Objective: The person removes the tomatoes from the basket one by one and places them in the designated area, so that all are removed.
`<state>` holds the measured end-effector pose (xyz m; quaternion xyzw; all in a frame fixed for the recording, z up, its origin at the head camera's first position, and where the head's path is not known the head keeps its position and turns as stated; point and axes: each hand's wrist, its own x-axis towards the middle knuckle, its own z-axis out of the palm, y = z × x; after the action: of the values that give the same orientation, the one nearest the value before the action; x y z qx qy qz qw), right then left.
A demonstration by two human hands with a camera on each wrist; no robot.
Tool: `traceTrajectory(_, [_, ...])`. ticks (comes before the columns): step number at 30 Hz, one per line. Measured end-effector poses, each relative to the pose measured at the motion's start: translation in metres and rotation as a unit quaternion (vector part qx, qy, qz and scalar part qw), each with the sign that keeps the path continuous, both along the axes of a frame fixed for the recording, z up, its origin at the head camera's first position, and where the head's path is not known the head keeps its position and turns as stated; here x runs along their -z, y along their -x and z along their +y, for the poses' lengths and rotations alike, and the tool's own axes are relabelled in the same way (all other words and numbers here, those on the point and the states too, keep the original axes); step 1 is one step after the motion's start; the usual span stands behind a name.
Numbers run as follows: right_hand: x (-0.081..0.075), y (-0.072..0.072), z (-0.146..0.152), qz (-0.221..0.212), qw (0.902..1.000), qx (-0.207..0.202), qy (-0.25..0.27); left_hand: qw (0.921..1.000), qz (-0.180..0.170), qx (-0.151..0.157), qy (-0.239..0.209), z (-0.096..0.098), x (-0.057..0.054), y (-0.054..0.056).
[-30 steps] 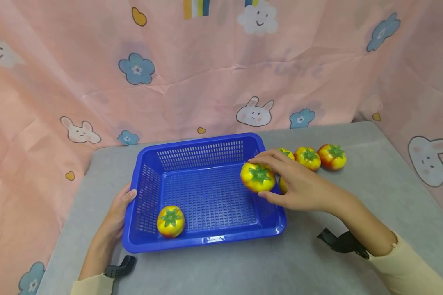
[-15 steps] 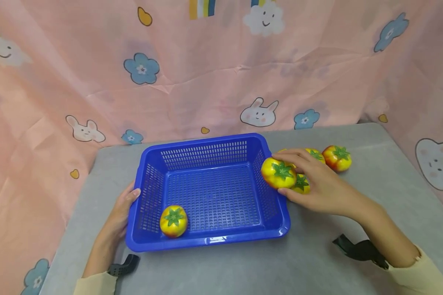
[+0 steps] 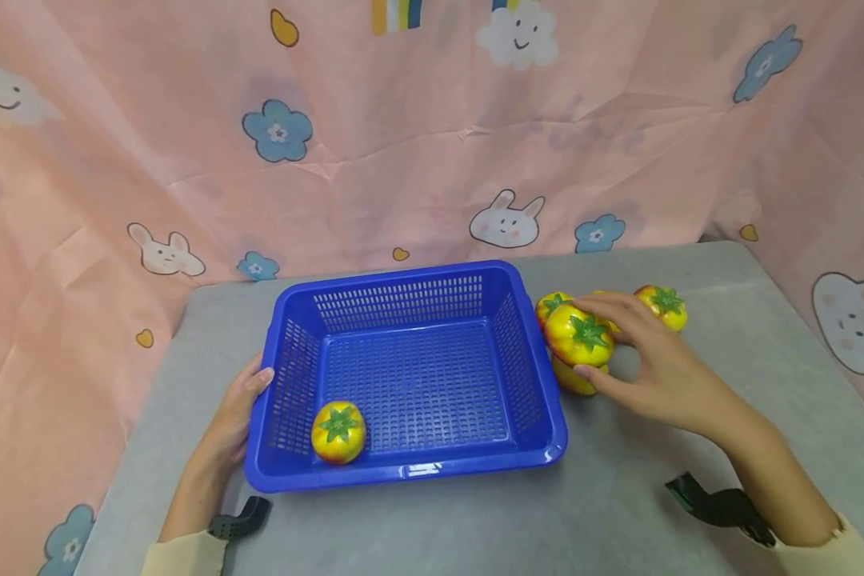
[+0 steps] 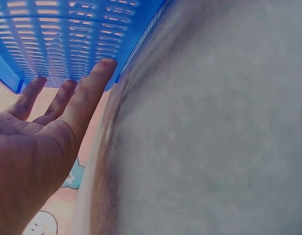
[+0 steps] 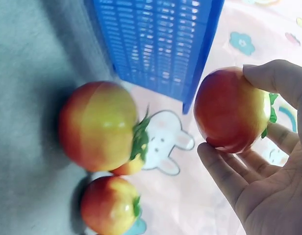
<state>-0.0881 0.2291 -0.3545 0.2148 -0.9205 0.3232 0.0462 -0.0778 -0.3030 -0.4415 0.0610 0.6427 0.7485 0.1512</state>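
Observation:
My right hand (image 3: 648,360) holds a yellow-red tomato (image 3: 579,336) between thumb and fingers, just right of the blue plastic basket (image 3: 403,472). It is raised over another tomato (image 3: 574,379); the right wrist view shows it apart from the tomatoes (image 5: 99,127) on the table. My left hand (image 3: 234,412) grips the basket's left rim, thumb on top. In the left wrist view its fingers (image 4: 94,81) lie against the slotted outer wall. One tomato (image 3: 338,432) sits inside the basket's front left corner.
Right of the basket stand a tomato (image 3: 553,304) by its rim and another tomato (image 3: 662,306) farther right, with one partly hidden behind my hand. A pink printed cloth (image 3: 403,176) hangs behind the grey table (image 3: 475,528).
My right hand has carried the tomato rightward from over the basket, across its right rim, to above the tomatoes on the table. My left hand stays on the rim.

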Motion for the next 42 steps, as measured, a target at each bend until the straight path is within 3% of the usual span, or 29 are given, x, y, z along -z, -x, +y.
traceTrajectory(12, [0.023, 0.001, 0.028, 0.021, 0.9981, 0.037, 0.043, 0.9999, -0.005, -0.007, -0.009, 0.000, 0.001, -0.001])
traceTrajectory(23, [0.036, 0.002, 0.055, 0.020, 0.9968, 0.074, 0.021, 0.9998, 0.004, 0.002, -0.017, 0.001, 0.000, 0.002])
traceTrajectory(34, [0.045, 0.003, 0.072, -0.002, 0.9968, 0.079, 0.017, 0.9998, 0.009, 0.005, -0.014, -0.001, 0.002, 0.003])
traceTrajectory(42, [0.052, 0.005, 0.075, -0.010, 0.9983, 0.051, -0.025, 1.0000, 0.007, 0.001, 0.003, -0.002, 0.004, 0.001])
